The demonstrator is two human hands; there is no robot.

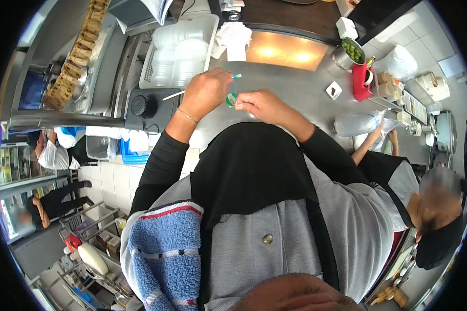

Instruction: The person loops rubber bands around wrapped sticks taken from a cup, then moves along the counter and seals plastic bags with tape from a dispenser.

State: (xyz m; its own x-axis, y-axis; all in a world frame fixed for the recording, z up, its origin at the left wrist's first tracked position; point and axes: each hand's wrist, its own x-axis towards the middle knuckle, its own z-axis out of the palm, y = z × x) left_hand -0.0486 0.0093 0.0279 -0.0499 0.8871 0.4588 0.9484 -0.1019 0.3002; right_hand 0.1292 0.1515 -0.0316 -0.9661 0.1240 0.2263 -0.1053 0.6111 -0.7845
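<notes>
Two bare hands met over a steel counter, working at a slim stick and a small green-and-white piece.

The left hand (205,96) had its fingers closed around the white stick (173,95), whose blue-green end (237,76) stuck out past the fingertips. The right hand (262,105) was bent in a pinch just beside the green-and-white piece (231,100); whether it gripped that piece, I could not tell. A thin bluish strand (235,86) ran between stick and right fingertips, above the steel counter (290,85). Beyond the left hand stood a white tray (145,71) of clear containers (179,49); a small white dish (334,90) lay farther right.
</notes>
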